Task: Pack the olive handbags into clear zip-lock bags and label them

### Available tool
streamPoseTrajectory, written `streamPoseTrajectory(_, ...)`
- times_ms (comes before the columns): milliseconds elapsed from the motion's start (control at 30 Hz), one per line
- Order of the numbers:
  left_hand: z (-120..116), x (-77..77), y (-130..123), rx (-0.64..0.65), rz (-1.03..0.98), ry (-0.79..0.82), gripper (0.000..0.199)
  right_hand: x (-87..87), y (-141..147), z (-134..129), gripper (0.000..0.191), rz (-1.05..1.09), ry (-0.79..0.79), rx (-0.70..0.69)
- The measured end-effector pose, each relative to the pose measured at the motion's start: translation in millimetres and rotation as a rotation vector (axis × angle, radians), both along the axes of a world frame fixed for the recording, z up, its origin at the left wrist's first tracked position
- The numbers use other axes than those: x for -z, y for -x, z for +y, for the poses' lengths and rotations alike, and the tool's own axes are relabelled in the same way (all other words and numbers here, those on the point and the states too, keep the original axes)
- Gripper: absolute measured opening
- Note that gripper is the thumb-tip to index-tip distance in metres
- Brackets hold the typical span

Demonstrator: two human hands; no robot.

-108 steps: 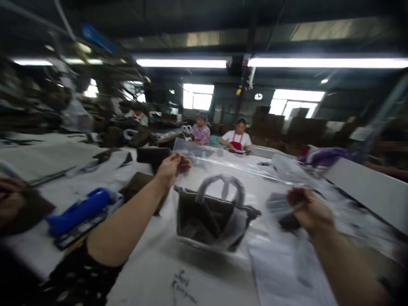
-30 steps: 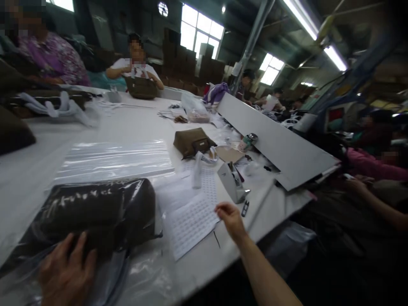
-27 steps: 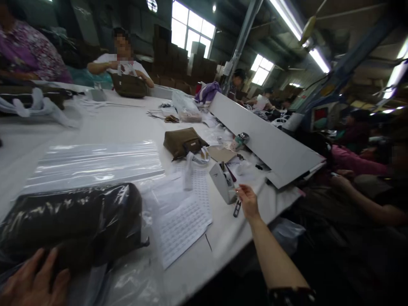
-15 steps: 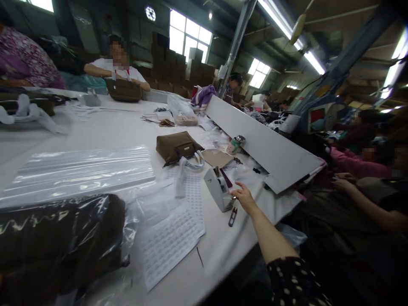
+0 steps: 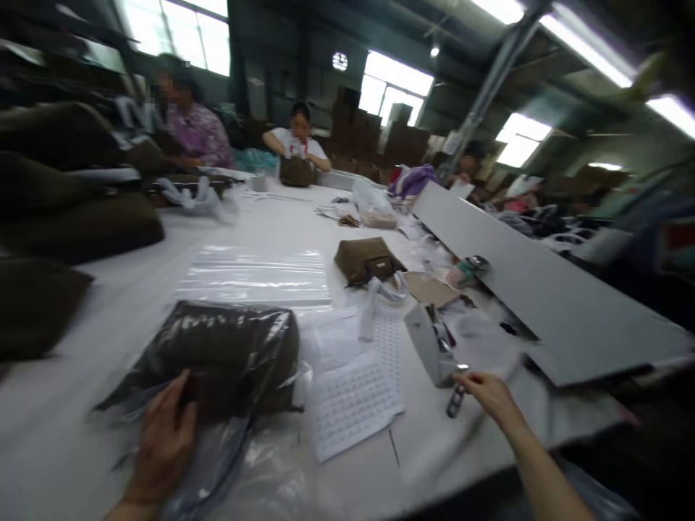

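Note:
My left hand lies on the near left side of a dark olive bag inside a clear plastic bag; its fingers are stretched out. At the front end of a light grey tape dispenser, my right hand is closed in a pinch. A small shiny bit of clear tape shows at those fingertips, blurred by motion. Thread snips lie on the table just below the dispenser. Between the hands are printed sticker sheets.
Flat clear plastic sleeves lie behind the wrapped bag. A small olive handbag with wrapped handles stands mid-table. More olive bags are piled left. A long white board leans at right, beside a jar. Co-workers sit across the table.
My view has swung left, so everything sits further right. My left hand now shows on the wrapped bag. The right hand stays at the dispenser, its fingers now pinched together.

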State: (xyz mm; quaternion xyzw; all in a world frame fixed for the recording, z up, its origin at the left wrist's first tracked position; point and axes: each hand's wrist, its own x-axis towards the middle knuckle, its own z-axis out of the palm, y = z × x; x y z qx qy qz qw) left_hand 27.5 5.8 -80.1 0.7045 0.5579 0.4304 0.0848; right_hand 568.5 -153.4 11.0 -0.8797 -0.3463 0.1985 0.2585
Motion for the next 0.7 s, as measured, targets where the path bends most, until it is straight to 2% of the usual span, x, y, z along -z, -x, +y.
streamPoseTrajectory(33,0.3,2.4,3.2,0.026,0.019,-0.010,0.055,-10.1,19.3,19.1,0.033,0.033,-0.039,-0.095)
streamPoseTrajectory(100,0.4,5.2,7.2,0.013,0.010,-0.024,0.059,-31.3,76.6,64.5,0.034,0.120,-0.096,-0.321)
streamPoseTrajectory(233,-4.3,6.8,8.7,0.002,-0.062,-0.014,0.062,-64.8,238.9,149.1,0.025,0.294,-0.082,-0.977)
streamPoseTrajectory(300,-8.0,7.4,9.0,0.007,-0.101,0.001,0.063,-68.2,316.5,181.5,0.025,0.279,-0.068,-1.245)
streamPoseTrajectory(367,-10.5,8.0,9.8,0.016,-0.139,0.012,0.064,-62.7,378.9,207.0,0.026,0.072,-0.019,-1.462)
streamPoseTrajectory(400,-11.0,8.0,10.4,0.019,-0.159,0.023,0.064,-58.1,403.2,217.3,0.027,-0.096,0.024,-1.529)
streamPoseTrajectory(433,-11.1,7.7,11.0,0.020,-0.179,0.032,0.065,-52.9,422.7,226.4,0.026,-0.268,0.071,-1.558)
streamPoseTrajectory(500,-10.1,6.6,12.1,0.018,-0.194,0.036,0.065,-43.8,446.5,241.9,0.029,-0.530,0.161,-1.531)
streamPoseTrajectory(567,-8.7,6.4,13.3,0.029,-0.147,0.015,0.060,-40.9,450.8,254.4,0.039,-0.633,0.215,-1.451)
streamPoseTrajectory(633,-8.3,9.1,14.9,0.047,-0.043,-0.015,0.047,-49.7,440.4,261.2,0.050,-0.660,0.216,-1.353)
streamPoseTrajectory(700,-8.5,16.1,17.0,0.047,0.086,-0.047,0.038,-71.4,424.0,257.1,0.053,-0.681,0.155,-1.232)
